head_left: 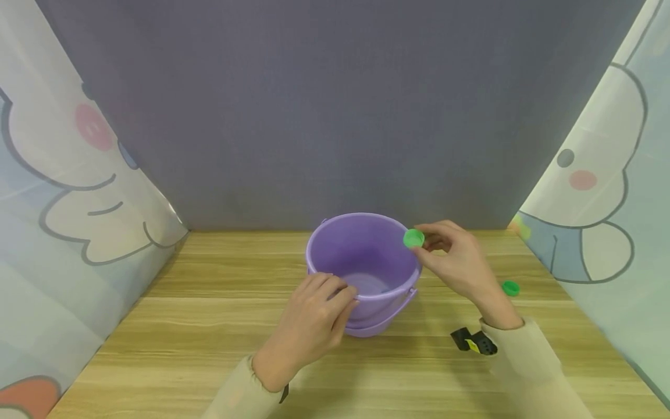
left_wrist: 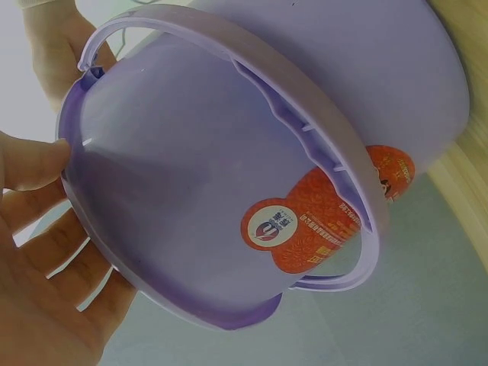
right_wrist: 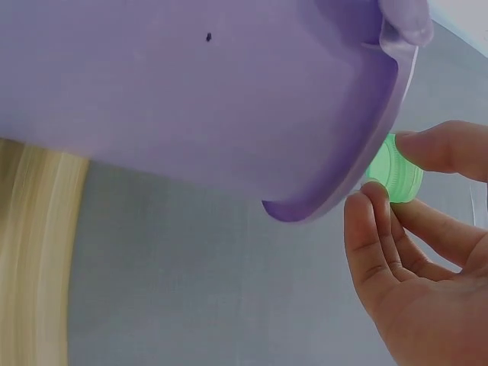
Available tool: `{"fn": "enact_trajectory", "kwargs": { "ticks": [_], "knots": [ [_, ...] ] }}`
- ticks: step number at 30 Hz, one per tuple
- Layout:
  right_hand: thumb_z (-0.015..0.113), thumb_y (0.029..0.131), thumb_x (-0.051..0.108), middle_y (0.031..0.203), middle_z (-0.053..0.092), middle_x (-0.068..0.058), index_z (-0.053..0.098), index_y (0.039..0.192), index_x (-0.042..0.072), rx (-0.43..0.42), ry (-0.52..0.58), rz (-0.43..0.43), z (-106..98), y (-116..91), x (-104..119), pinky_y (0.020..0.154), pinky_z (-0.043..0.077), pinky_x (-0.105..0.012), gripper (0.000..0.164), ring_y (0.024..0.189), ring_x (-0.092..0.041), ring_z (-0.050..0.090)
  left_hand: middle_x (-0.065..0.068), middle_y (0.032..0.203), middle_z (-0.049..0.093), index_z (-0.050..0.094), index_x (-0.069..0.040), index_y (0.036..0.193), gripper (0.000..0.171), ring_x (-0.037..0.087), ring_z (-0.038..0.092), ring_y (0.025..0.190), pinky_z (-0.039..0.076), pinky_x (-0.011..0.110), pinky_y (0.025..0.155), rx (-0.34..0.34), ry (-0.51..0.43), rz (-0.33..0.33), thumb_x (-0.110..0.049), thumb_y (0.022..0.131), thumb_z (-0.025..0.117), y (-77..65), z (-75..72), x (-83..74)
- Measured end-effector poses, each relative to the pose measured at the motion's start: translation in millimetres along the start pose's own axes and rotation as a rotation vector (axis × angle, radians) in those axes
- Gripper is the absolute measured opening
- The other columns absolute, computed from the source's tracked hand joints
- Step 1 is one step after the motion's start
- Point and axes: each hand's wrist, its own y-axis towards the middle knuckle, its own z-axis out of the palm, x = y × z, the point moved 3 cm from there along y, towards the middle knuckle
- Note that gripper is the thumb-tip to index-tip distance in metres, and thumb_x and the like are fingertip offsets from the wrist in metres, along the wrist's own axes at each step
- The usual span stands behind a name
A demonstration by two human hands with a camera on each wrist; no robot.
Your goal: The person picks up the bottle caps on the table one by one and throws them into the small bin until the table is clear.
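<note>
A purple bucket (head_left: 366, 314) stands upright on the wooden table, its handle (left_wrist: 320, 114) hanging down at the side nearest me. At its near left rim my left hand (head_left: 316, 311) grips the edge, thumb outside and fingers over the rim. A red label (left_wrist: 305, 229) shows on the bucket's wall in the left wrist view. My right hand (head_left: 458, 259) pinches a green bottle cap (head_left: 413, 238) between thumb and fingers, right at the bucket's right rim. Farther right, a second green cap (head_left: 510, 288) lies on the table.
Beside my right sleeve is a black strap-like piece with a yellow mark (head_left: 473, 342). A grey panel (head_left: 345, 116) closes off the back of the wooden table (head_left: 220, 326). Cartoon-printed sheets (head_left: 591, 233) flank it on both sides.
</note>
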Motion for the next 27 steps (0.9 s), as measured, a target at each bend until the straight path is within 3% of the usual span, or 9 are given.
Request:
{"fn": "enact_trajectory", "kwargs": {
  "ticks": [10,20,27],
  "knots": [
    [0.078,0.087,0.012,0.107,0.066,-0.008,0.072,0.118,0.003,0.007,0.018,0.018,7.8,4.5,1.3,0.077,0.055,-0.02,0.033,0.087,-0.019,0.067,0.001,0.093,0.067,0.071,-0.01,0.099,0.009,0.021,0.062,0.09,0.052,0.036,0.086,0.016,0.0,-0.01,-0.017,0.095,0.066,-0.2,0.0,-0.3],
    [0.078,0.087,0.014,0.109,0.066,-0.008,0.071,0.12,0.004,0.035,0.008,0.032,14.9,7.6,2.3,0.079,0.057,-0.033,0.035,0.087,-0.02,0.067,0.001,0.092,0.066,0.07,-0.01,0.097,0.009,0.021,0.061,0.089,0.052,0.035,0.085,0.01,0.006,-0.006,-0.017,0.096,0.065,-0.1,0.7,-0.3],
    [0.078,0.085,0.01,0.108,0.067,-0.008,0.07,0.12,0.001,0.039,0.01,0.021,20.2,10.3,5.2,0.076,0.056,-0.027,0.037,0.086,-0.019,0.067,0.0,0.092,0.066,0.07,-0.011,0.098,0.007,0.021,0.061,0.089,0.052,0.035,0.086,0.016,0.008,-0.008,-0.017,0.096,0.066,-1.1,1.5,0.1]
  ]
}}
